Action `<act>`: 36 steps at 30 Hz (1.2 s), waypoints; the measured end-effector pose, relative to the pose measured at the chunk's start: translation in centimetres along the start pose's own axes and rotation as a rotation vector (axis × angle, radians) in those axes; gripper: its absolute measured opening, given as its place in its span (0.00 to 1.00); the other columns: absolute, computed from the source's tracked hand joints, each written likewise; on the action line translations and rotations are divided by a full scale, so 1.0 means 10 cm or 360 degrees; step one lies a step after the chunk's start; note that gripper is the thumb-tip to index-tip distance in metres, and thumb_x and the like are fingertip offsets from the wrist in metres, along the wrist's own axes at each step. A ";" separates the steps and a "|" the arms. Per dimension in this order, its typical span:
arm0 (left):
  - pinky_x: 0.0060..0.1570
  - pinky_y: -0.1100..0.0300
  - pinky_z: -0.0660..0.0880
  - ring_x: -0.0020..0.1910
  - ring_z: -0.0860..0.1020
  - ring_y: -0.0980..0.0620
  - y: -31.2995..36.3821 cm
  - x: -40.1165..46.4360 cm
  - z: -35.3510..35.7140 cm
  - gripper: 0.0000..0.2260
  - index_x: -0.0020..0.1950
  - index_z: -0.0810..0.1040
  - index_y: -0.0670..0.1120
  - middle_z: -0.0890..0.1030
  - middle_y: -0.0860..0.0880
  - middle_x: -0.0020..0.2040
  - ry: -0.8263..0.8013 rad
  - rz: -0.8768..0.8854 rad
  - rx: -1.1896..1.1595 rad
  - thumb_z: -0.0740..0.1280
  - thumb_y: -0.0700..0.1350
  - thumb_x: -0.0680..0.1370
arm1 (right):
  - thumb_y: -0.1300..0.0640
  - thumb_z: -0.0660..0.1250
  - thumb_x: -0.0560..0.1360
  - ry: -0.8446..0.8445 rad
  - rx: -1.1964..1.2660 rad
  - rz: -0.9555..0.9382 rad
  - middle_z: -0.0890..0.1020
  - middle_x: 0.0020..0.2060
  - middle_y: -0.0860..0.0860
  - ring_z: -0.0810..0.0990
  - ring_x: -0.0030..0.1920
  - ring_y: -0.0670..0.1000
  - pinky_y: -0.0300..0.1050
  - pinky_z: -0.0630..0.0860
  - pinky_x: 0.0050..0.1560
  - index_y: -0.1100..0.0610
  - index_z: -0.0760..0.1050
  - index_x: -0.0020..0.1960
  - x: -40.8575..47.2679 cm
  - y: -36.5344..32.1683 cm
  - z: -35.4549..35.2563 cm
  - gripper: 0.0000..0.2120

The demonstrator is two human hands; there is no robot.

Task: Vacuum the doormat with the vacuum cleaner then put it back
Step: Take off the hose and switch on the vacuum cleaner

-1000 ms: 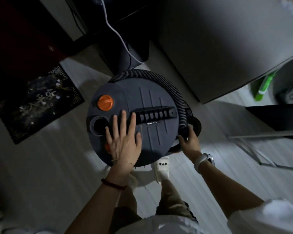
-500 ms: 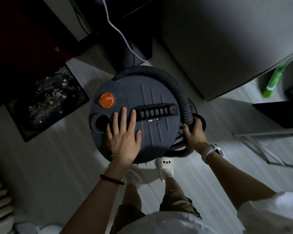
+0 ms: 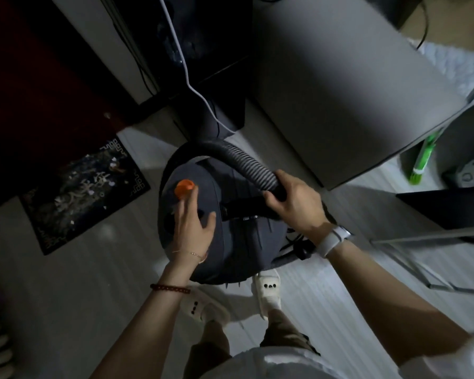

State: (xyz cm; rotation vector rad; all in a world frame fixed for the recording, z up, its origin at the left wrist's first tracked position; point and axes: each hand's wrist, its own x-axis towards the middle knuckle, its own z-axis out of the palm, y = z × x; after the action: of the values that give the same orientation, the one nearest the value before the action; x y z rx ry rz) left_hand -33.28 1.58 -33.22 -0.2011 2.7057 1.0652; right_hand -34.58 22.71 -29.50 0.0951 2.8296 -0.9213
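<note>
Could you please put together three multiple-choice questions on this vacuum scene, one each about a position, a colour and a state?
1. Where does the doormat lie relative to the vacuum cleaner?
A. To its left on the floor
B. Under it
C. On top of its lid

2. What colour is the round knob on the vacuum cleaner's lid?
A. Green
B. Orange
C. White

3. What is the right hand doing?
A. Hanging free at the side
B. Lying flat on the floor
C. Gripping the end of the ribbed hose

Answers:
1 A, since the patterned mat lies on the floor left of the canister, clear of it.
2 B, as the knob is bright orange against the dark grey lid.
3 C, with the fingers curled round the hose's black cuff above the lid, while the left hand reaches open toward the knob.
</note>
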 end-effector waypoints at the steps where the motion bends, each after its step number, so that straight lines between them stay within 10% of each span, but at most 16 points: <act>1: 0.70 0.53 0.59 0.74 0.58 0.44 0.02 0.04 -0.09 0.32 0.75 0.56 0.45 0.58 0.43 0.75 0.0077 0.0006 -0.0005 0.67 0.43 0.76 | 0.48 0.64 0.73 -0.0012 -0.0050 -0.0076 0.80 0.52 0.54 0.77 0.53 0.57 0.50 0.74 0.48 0.54 0.70 0.61 0.06 -0.15 0.01 0.18; 9: 0.68 0.40 0.55 0.73 0.52 0.40 -0.35 0.12 -0.98 0.33 0.73 0.59 0.51 0.59 0.42 0.75 0.0292 0.0576 0.0520 0.60 0.62 0.71 | 0.46 0.63 0.74 -0.0345 -0.0256 -0.0617 0.79 0.55 0.53 0.76 0.56 0.55 0.46 0.70 0.49 0.52 0.67 0.66 0.13 -1.07 0.22 0.22; 12: 0.65 0.35 0.58 0.68 0.68 0.43 -0.61 0.02 -1.19 0.28 0.63 0.69 0.53 0.76 0.45 0.63 0.0039 0.0763 0.0646 0.61 0.64 0.67 | 0.45 0.63 0.74 -0.0486 -0.0471 -0.0702 0.79 0.55 0.54 0.76 0.57 0.56 0.49 0.70 0.53 0.51 0.68 0.67 -0.11 -1.27 0.31 0.24; 15: 0.49 0.51 0.75 0.47 0.81 0.44 -0.82 -0.26 -1.30 0.19 0.53 0.71 0.53 0.82 0.47 0.48 -0.0337 0.0735 0.0351 0.67 0.59 0.67 | 0.44 0.64 0.72 -0.0480 -0.0382 -0.0758 0.81 0.55 0.52 0.77 0.57 0.55 0.51 0.67 0.57 0.51 0.74 0.62 -0.44 -1.39 0.52 0.21; 20: 0.40 0.54 0.74 0.46 0.79 0.43 -1.08 -0.75 -1.26 0.18 0.54 0.77 0.42 0.80 0.44 0.48 -0.0441 0.0726 0.0204 0.76 0.44 0.67 | 0.44 0.59 0.74 0.0466 0.0013 0.0053 0.76 0.61 0.57 0.67 0.64 0.56 0.58 0.63 0.67 0.56 0.76 0.61 -1.13 -1.23 0.85 0.22; 23: 0.43 0.60 0.70 0.49 0.78 0.47 -1.10 -0.99 -1.17 0.19 0.57 0.76 0.40 0.79 0.44 0.51 -0.0482 0.0703 0.0083 0.74 0.46 0.69 | 0.44 0.66 0.73 0.0547 0.0686 0.0945 0.60 0.72 0.60 0.56 0.73 0.58 0.52 0.53 0.74 0.61 0.63 0.71 -1.25 -1.21 1.01 0.33; 27: 0.43 0.67 0.65 0.50 0.76 0.50 -1.15 -1.32 -1.10 0.20 0.57 0.75 0.41 0.78 0.46 0.51 -0.0526 0.0616 0.0027 0.75 0.45 0.69 | 0.50 0.68 0.72 0.0909 0.2024 0.1571 0.76 0.55 0.59 0.75 0.58 0.59 0.55 0.72 0.63 0.66 0.68 0.62 -1.21 -1.11 1.02 0.26; 30: 0.46 0.65 0.66 0.51 0.72 0.56 -1.21 -1.58 -1.03 0.24 0.60 0.72 0.44 0.74 0.52 0.51 -0.0661 0.0410 0.0004 0.75 0.47 0.68 | 0.62 0.63 0.75 0.0904 0.1991 0.1656 0.75 0.37 0.53 0.76 0.45 0.56 0.47 0.74 0.50 0.61 0.69 0.51 -1.37 -1.07 1.01 0.06; 36: 0.54 0.63 0.70 0.60 0.73 0.53 -1.36 -2.22 -0.84 0.21 0.60 0.70 0.48 0.74 0.53 0.55 -0.1253 -0.0165 -0.0219 0.74 0.43 0.70 | 0.62 0.62 0.75 0.0740 0.1403 0.1011 0.73 0.38 0.51 0.73 0.38 0.50 0.41 0.73 0.39 0.59 0.66 0.54 -2.10 -1.08 1.05 0.09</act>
State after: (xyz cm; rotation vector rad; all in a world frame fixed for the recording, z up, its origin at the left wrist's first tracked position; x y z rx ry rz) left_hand -10.34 -13.11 -30.45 0.0537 1.9040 1.0199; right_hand -13.66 7.56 -27.94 1.3457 2.1797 -2.0207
